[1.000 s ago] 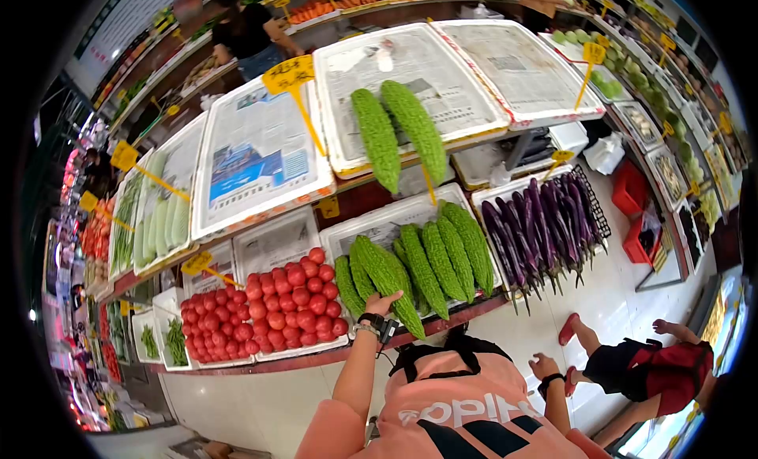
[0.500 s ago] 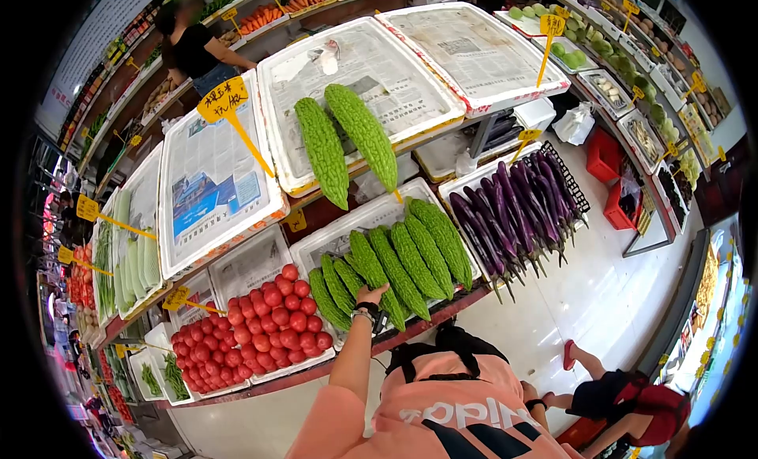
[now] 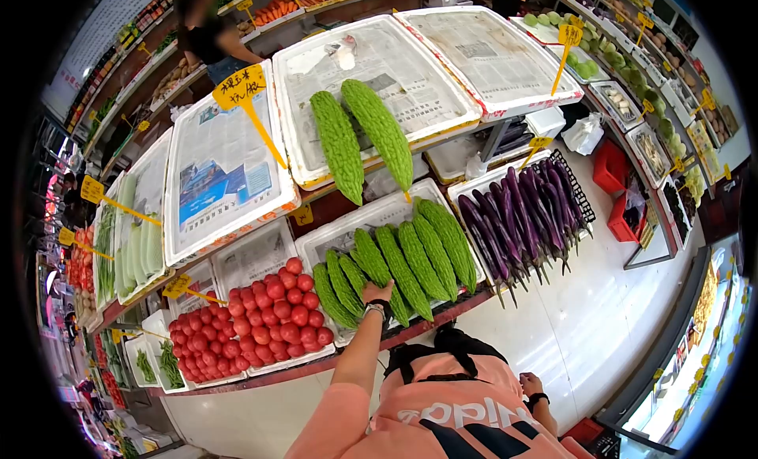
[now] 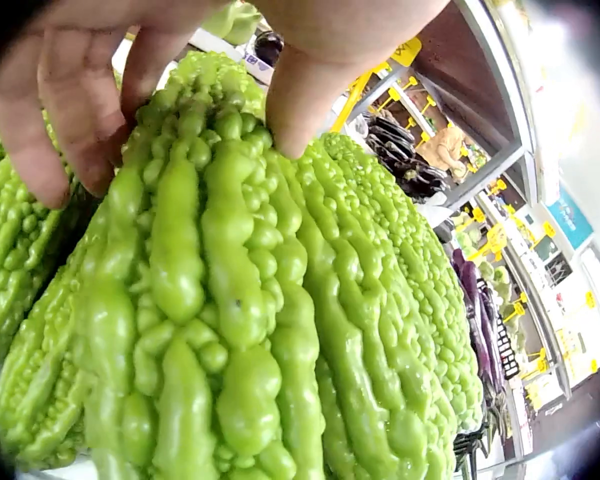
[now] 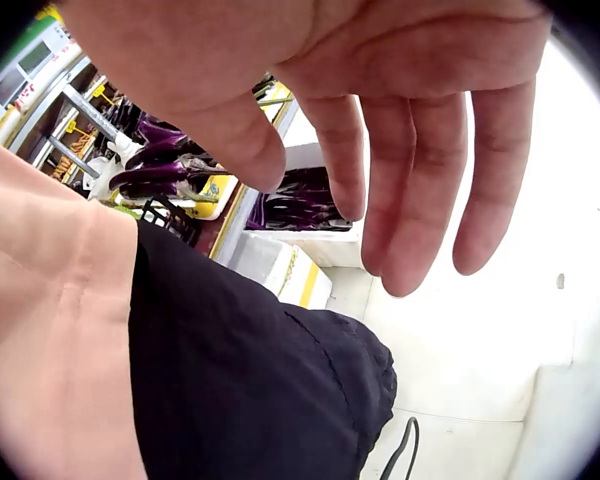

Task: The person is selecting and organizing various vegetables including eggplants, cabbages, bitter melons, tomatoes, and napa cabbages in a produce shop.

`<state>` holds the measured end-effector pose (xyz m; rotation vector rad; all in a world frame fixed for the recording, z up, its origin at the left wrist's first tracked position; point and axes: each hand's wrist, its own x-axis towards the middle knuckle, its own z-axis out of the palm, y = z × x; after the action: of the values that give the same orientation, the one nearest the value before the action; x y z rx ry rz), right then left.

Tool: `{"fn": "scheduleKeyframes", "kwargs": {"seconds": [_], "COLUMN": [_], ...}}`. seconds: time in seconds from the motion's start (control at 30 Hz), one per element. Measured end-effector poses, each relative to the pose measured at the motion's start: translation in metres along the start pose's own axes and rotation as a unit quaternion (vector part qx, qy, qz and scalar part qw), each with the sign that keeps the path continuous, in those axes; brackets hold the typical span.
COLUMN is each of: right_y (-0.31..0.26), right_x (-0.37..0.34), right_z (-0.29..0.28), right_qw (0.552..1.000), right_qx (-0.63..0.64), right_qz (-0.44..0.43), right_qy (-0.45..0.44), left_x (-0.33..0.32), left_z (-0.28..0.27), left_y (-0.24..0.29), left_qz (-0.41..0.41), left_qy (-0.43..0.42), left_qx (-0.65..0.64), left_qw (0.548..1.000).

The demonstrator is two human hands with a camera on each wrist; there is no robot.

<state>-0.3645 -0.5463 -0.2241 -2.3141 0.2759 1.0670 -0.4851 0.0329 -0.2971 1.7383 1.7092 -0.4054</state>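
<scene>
In the head view my left hand is over the front of a white foam tray of bitter melons, gripping one bitter melon near its front end. The left wrist view shows the fingers on one side of the bumpy green melon and the thumb on the other, with more melons touching alongside. My right hand hangs beside the body in the head view. Its fingers point loosely downward in the right wrist view, with nothing held.
Red tomatoes lie left of the melons, purple eggplants right. Above, two bitter melons overhang a newspaper-lined tray. A yellow price sign sticks up. Red baskets stand beyond the eggplants. A person is behind the stand.
The gripped melon lay slanted over others; it now sits lower, among them, still in my left hand. My right hand has dropped closer to the body. The passer-by in red has left the head view.
</scene>
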Motion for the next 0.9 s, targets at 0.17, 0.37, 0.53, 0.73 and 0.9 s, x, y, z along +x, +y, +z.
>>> {"fn": "scheduleKeyframes", "kwargs": {"seconds": [0.17, 0.37, 0.53, 0.73, 0.9], "right_y": [0.013, 0.059, 0.05, 0.036, 0.0], "right_x": [0.012, 0.049, 0.048, 0.044, 0.004], "right_z": [0.012, 0.033, 0.038, 0.045, 0.045], "right_qw": [0.993, 0.971, 0.995, 0.99, 0.981], "right_qx": [-0.098, -0.2, -0.051, 0.119, 0.169], "right_qz": [-0.07, -0.13, -0.052, 0.027, 0.094], "right_qy": [0.002, -0.03, -0.071, -0.072, -0.014], "left_x": [-0.006, 0.009, -0.077, -0.105, -0.101], "left_z": [-0.038, -0.172, -0.302, -0.33, -0.334], "left_y": [0.006, 0.059, 0.127, 0.166, 0.171], "left_qz": [0.062, 0.208, 0.297, 0.223, 0.225], "left_qy": [-0.04, -0.138, -0.107, -0.043, -0.067], "left_qx": [-0.056, -0.557, -0.552, -0.43, -0.434], "left_qw": [0.996, 0.792, 0.772, 0.874, 0.87]}}
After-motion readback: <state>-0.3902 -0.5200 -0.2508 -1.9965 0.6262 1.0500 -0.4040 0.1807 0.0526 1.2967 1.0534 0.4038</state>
